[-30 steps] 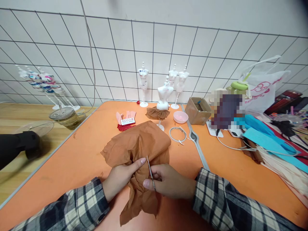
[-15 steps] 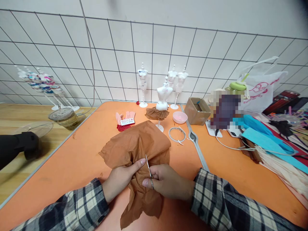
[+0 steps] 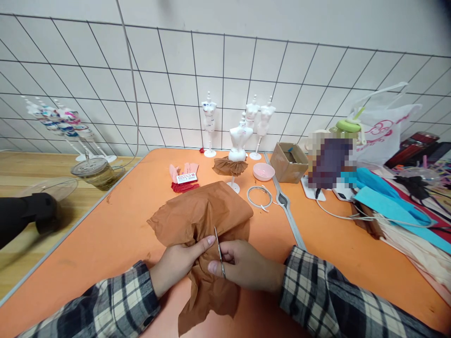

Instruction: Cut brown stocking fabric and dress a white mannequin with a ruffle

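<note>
Two hands are working at the near edge of the desk (image 3: 116, 225). I am logging the left hand (image 3: 176, 265) with its fingers (image 3: 202, 243) pinched onto a gathered ridge of the brown crepe paper (image 3: 197, 211). The right hand (image 3: 246, 267) is holding its fingers (image 3: 213, 267) curled tight around the handles of the small scissors (image 3: 219, 251). The blades are standing nearly upright, tips in the paper just beside the left fingertip, and reading as one thin line, so I cannot tell how far they are gaping.

Against the frames of a second back, the scissors are hardly shifting, while the paper's far fold is sliding slightly to the right. I am judging that the cutting is going in small snips along the pinched ridge, with most of the sheet uncut.

The paper is lying on the desk, its loose tail trailing toward me between the wrists. Beyond it nothing is moving: wire coil (image 3: 260, 196), pink bowl (image 3: 263, 172), cardboard box (image 3: 289, 162), white mannequin (image 3: 239, 136), wire grid (image 3: 176, 70).
</note>
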The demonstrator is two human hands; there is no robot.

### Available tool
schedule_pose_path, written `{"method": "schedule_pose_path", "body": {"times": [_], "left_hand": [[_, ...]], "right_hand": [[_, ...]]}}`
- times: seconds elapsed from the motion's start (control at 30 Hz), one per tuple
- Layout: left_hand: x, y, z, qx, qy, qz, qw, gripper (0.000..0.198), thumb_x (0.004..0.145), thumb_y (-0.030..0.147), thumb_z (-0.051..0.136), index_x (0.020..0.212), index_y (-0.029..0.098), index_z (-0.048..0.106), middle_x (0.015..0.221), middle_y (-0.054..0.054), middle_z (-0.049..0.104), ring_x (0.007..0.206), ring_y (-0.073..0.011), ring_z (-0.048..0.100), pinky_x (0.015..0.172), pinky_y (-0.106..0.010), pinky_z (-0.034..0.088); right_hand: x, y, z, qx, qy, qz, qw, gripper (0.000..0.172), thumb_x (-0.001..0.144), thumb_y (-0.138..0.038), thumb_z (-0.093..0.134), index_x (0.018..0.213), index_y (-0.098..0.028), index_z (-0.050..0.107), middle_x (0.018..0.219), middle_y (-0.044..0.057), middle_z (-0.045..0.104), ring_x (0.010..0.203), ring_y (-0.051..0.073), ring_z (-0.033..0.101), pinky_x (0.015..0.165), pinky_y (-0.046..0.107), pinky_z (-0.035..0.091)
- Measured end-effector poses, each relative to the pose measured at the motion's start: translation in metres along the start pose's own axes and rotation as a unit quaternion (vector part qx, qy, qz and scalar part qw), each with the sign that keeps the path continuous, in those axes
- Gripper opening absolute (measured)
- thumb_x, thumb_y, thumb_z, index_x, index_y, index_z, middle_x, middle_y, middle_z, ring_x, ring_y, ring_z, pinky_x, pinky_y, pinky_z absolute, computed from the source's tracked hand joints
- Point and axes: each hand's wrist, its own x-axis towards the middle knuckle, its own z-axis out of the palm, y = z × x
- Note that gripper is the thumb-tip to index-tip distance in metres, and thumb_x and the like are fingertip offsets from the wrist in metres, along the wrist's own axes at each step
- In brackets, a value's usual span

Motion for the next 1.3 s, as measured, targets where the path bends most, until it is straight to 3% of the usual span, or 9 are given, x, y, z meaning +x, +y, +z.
{"method": "schedule_pose_path", "body": {"times": [0.23,0.7,0.9,1.0,1.13,1.3], "left_hand": [[-0.0007,0.0029,0.0021,-0.019,0.008,0.023,1.0,0.048,0.068,0.062,0.068,0.091,0.02,0.074,0.085,-0.007,0.078,0.113,-0.032,0.063,0.112,-0.045,0.036],[-0.0012,0.0009,0.0016,-0.008,-0.002,0.03,1.0,0.055,0.066,0.064,0.07,0.098,0.019,0.074,0.087,-0.008,0.079,0.11,-0.0331,0.065,0.112,-0.047,0.035],[-0.0023,-0.0005,0.0009,-0.012,-0.018,0.026,0.999,0.048,0.07,0.06,0.069,0.098,0.021,0.074,0.085,-0.006,0.079,0.107,-0.0316,0.067,0.108,-0.044,0.042],[-0.0027,0.0007,0.001,-0.017,-0.01,0.026,0.999,0.051,0.066,0.061,0.072,0.098,0.022,0.075,0.085,-0.006,0.079,0.106,-0.0325,0.067,0.106,-0.044,0.045],[-0.0021,0.0033,0.0013,-0.017,0.002,0.032,0.999,0.051,0.062,0.058,0.075,0.098,0.021,0.075,0.087,-0.007,0.079,0.105,-0.0332,0.067,0.106,-0.045,0.044],[-0.0024,0.0007,0.0012,-0.024,-0.024,0.02,0.999,0.047,0.065,0.057,0.074,0.096,0.021,0.075,0.088,-0.007,0.079,0.109,-0.0332,0.066,0.108,-0.046,0.042]], "right_hand": [[-0.0009,-0.0011,-0.002,-0.011,0.001,0.008,1.0,0.025,0.087,-0.041,0.06,0.086,-0.017,0.066,0.063,-0.004,0.054,0.059,0.01,0.043,0.056,0.02,0.034],[0.0006,0.0006,-0.0004,0.02,0.009,-0.008,1.0,0.027,0.088,-0.042,0.058,0.094,-0.016,0.066,0.072,-0.001,0.059,0.065,0.011,0.048,0.061,0.021,0.039],[0.0,-0.0017,-0.0019,0.014,0.003,-0.008,1.0,0.026,0.088,-0.04,0.058,0.092,-0.015,0.066,0.071,-0.002,0.058,0.064,0.01,0.047,0.06,0.02,0.038],[0.0,-0.0025,-0.002,0.02,0.004,-0.014,1.0,0.028,0.088,-0.042,0.058,0.092,-0.015,0.066,0.071,-0.001,0.059,0.066,0.011,0.048,0.06,0.02,0.039],[0.0,-0.0023,-0.0025,0.023,-0.003,-0.012,1.0,0.028,0.088,-0.042,0.059,0.092,-0.015,0.066,0.07,-0.002,0.058,0.064,0.011,0.046,0.059,0.02,0.038],[-0.0001,-0.0007,-0.0023,0.022,-0.002,-0.011,1.0,0.025,0.088,-0.04,0.058,0.089,-0.016,0.064,0.067,-0.004,0.053,0.058,0.009,0.04,0.055,0.02,0.034]]}}
